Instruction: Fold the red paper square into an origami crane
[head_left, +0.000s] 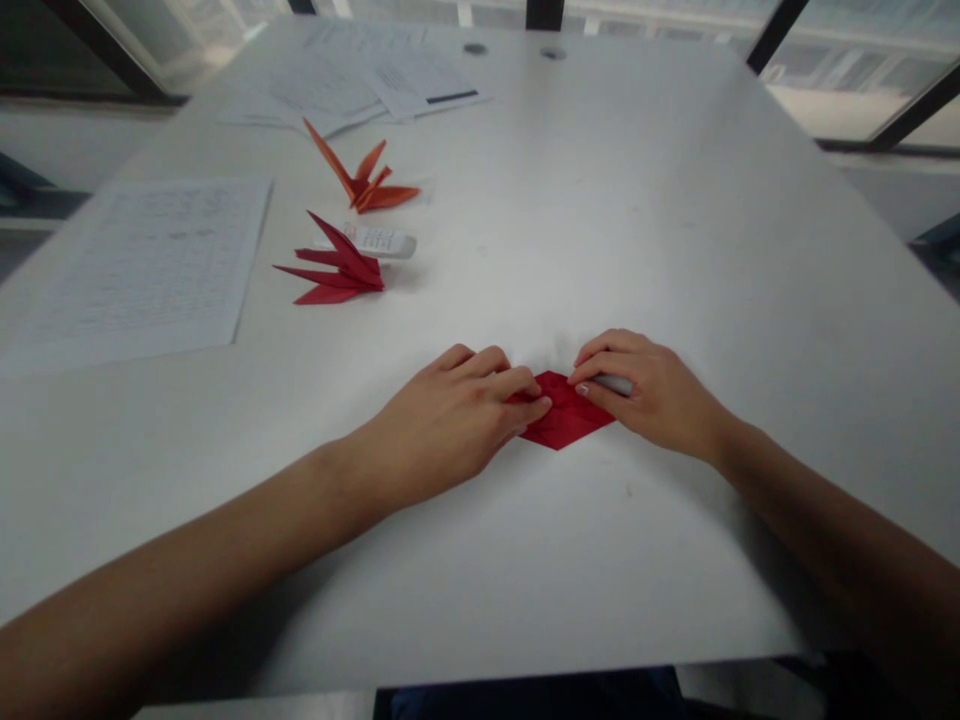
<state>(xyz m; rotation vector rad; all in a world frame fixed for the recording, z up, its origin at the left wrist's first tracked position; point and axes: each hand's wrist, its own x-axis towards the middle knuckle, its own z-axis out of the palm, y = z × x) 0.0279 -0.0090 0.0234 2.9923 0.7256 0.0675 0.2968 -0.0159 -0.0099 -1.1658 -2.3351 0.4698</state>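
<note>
A red folded sheet of origami paper [561, 415] lies on the white table, its middle showing a flat, pointed shape. My left hand [457, 415] rests on its left end with curled fingers, thumb and fingertips pinning the paper down. From the right, my right hand [651, 395] has its fingertips on the paper's right part. Held in that hand is a short, smooth, pale grey object [613, 383]; its kind cannot be made out, since the fingers cover part of it. The paper's left end is hidden under my left fingers.
Beyond my left hand stand a dark red folded paper piece [349, 275] and an orange one [367, 190], both spiky. A white labelled object [386, 242] lies between them. A printed sheet [150, 265] is at left, with more papers [330, 80] behind. Windows border the table's far edge.
</note>
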